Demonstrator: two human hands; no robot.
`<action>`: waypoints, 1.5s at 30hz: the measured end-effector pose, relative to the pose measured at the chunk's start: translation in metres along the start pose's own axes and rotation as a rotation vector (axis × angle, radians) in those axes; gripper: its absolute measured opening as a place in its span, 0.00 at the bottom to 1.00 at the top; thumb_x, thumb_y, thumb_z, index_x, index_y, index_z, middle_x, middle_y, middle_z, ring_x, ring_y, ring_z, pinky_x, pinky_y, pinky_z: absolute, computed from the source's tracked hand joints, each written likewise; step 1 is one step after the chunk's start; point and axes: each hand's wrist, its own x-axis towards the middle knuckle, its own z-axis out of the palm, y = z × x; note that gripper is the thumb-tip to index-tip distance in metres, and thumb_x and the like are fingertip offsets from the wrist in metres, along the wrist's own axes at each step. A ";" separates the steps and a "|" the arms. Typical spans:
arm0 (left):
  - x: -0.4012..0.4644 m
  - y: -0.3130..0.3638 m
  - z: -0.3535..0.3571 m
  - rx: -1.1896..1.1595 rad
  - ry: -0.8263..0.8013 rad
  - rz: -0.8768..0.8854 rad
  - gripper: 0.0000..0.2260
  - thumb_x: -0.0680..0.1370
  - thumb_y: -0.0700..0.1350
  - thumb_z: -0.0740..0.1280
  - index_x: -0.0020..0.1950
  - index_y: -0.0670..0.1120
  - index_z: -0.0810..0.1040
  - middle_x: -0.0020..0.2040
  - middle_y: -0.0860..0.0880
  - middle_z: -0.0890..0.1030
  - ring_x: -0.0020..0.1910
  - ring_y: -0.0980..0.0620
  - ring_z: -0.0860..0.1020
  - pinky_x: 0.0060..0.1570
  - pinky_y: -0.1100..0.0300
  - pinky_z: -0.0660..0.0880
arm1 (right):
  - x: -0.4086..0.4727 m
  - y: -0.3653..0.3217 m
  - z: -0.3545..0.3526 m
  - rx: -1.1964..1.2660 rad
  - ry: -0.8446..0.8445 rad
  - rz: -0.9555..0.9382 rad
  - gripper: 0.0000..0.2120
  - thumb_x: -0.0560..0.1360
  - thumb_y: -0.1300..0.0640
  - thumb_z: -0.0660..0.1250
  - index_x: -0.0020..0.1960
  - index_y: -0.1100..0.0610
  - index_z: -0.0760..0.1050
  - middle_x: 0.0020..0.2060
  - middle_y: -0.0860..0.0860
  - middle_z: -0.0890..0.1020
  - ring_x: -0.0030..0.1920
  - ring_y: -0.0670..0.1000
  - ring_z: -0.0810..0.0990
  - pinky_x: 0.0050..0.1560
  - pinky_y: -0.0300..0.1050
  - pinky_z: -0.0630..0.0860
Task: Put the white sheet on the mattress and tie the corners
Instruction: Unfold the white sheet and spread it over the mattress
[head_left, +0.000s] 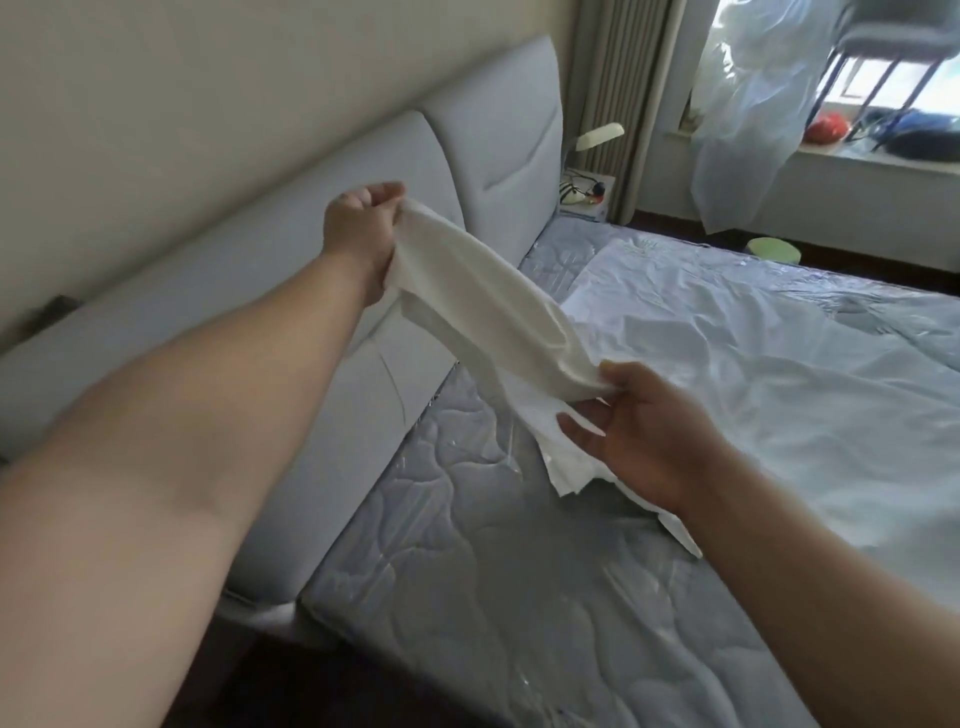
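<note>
A thin white sheet (753, 364) lies spread and wrinkled over the right part of the grey quilted mattress (493, 571), which is wrapped in clear plastic. One corner of the sheet is lifted and stretched into a taut band between my hands. My left hand (363, 228) grips the far end of that band up in front of the headboard. My right hand (639, 431) pinches the near end between thumb and fingers, above the mattress. The near left part of the mattress is bare.
A padded grey headboard (311, 260) runs along the left. At the far end stand a bedside table with a lamp (597, 140) and cables. Curtains, a clear plastic cover (753, 114), a window sill with a chair, and a green round object (774, 249) on the floor lie beyond.
</note>
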 end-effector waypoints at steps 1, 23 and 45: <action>0.004 0.002 -0.007 0.081 -0.028 0.045 0.06 0.82 0.39 0.68 0.53 0.49 0.82 0.48 0.49 0.84 0.43 0.54 0.82 0.44 0.62 0.80 | 0.003 0.010 0.008 -0.013 0.007 0.033 0.13 0.80 0.61 0.63 0.64 0.57 0.73 0.55 0.57 0.82 0.48 0.53 0.84 0.56 0.55 0.79; -0.239 -0.431 -0.220 1.295 -0.280 -0.519 0.17 0.82 0.48 0.63 0.71 0.50 0.76 0.72 0.46 0.73 0.66 0.43 0.75 0.62 0.52 0.73 | -0.006 0.361 -0.120 -0.769 0.083 0.784 0.14 0.82 0.46 0.64 0.58 0.56 0.79 0.47 0.52 0.87 0.46 0.55 0.84 0.45 0.51 0.80; -0.308 -0.677 0.051 1.346 -0.165 0.299 0.11 0.85 0.52 0.59 0.53 0.46 0.76 0.51 0.44 0.81 0.51 0.39 0.78 0.45 0.49 0.74 | 0.145 0.414 -0.433 -0.251 0.040 0.211 0.18 0.86 0.63 0.52 0.74 0.65 0.64 0.61 0.61 0.78 0.54 0.57 0.83 0.47 0.51 0.81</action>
